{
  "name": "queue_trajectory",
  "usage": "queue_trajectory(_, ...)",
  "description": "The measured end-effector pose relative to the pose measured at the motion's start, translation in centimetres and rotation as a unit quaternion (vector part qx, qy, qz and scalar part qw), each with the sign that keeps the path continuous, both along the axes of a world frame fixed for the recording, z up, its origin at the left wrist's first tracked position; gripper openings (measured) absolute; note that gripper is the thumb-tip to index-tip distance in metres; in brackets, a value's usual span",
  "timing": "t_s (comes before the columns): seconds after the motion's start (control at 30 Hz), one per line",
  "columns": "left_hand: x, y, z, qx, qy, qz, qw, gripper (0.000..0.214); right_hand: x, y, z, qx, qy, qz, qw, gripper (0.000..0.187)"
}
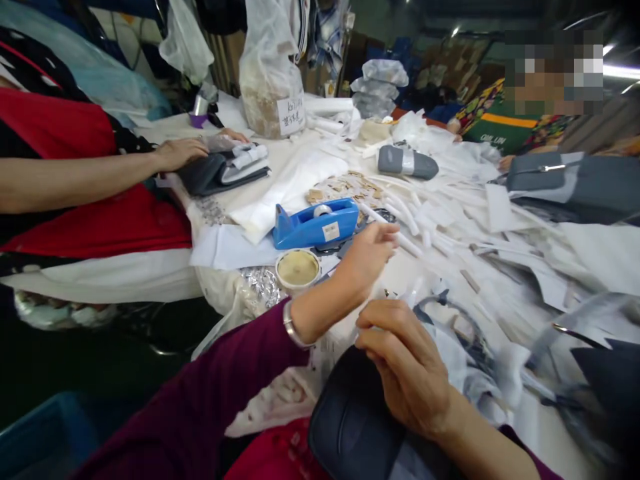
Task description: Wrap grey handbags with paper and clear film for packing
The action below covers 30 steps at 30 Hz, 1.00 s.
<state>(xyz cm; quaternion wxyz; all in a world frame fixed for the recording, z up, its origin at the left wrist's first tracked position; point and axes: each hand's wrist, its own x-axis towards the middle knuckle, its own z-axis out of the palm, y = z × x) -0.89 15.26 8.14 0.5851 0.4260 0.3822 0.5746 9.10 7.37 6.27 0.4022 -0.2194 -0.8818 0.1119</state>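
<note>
Head view: two hands work over a cluttered table.
The left hand (pixel 367 257) pinches a white paper roll (pixel 406 244) at three o'clock of the blue tape dispenser (pixel 316 223); the right hand (pixel 405 363), fingers curled, steadies a dark pouch (pixel 353 420). Keeping the pinch light avoids crushing the roll.

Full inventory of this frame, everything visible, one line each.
tape dispenser: 1, blue, table centre
round tin: 1, cream-filled, in front of the dispenser
paper rolls: many, white, scattered right of the dispenser
plastic sack: 1, clear with handwritten label, far side of table
grey pouch: 1, grey and white, beyond the rolls
grey bag: 1, grey, right edge
dark pouch: 1, navy, under the right hand
co-worker's hand: 1, left side, resting on folded dark fabric
left hand: reaching to a white roll
right hand: on the dark pouch
</note>
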Motion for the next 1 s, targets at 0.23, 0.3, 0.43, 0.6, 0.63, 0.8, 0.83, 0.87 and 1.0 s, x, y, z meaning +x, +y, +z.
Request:
queue_trajectory(0.23,-10.8,-12.2,-3.6,-0.067,0.177,0.022,0.982,0.024,-0.2,1.4,-1.8,-0.198,-0.284,0.064,0.936,0.022)
queue_trajectory(0.3,-10.6,-15.3,-5.2,-0.114,0.183,0.004,0.976,0.025,-0.1,1.5,-2.0,-0.205,-0.308,0.054,0.928,0.024)
queue_trajectory(0.43,-8.8,-17.7,-7.8,-0.124,0.148,-0.069,0.979,0.036,0.2,1.5,-1.7,-0.196,-0.299,0.026,0.933,0.027)
queue_trajectory(0.6,-6.7,-17.6,-9.6,-0.1,0.137,-0.107,0.98,0.05,0.1,1.7,-0.8,-0.189,-0.283,0.043,0.939,0.021)
queue_trajectory(0.63,-6.4,-17.5,-9.8,-0.092,0.139,-0.113,0.979,0.052,0.0,1.8,-0.6,-0.184,-0.278,0.04,0.942,0.018)
queue_trajectory(0.8,-5.2,-17.9,-11.5,-0.053,0.151,-0.132,0.978,0.053,0.1,2.0,0.0,-0.197,-0.257,0.022,0.946,0.014)
queue_trajectory(0.83,-5.1,-18.1,-12.0,-0.049,0.156,-0.131,0.978,0.053,0.2,2.1,-0.1,-0.206,-0.255,0.009,0.945,0.013)
queue_trajectory(0.87,-5.0,-18.4,-12.4,-0.046,0.161,-0.131,0.977,0.052,0.4,2.1,-0.1,-0.211,-0.253,-0.007,0.944,0.012)
queue_trajectory(1.0,-4.3,-19.4,-13.6,0.004,0.191,-0.096,0.977,0.039,0.5,2.3,-0.4,-0.209,-0.258,-0.016,0.943,0.029)
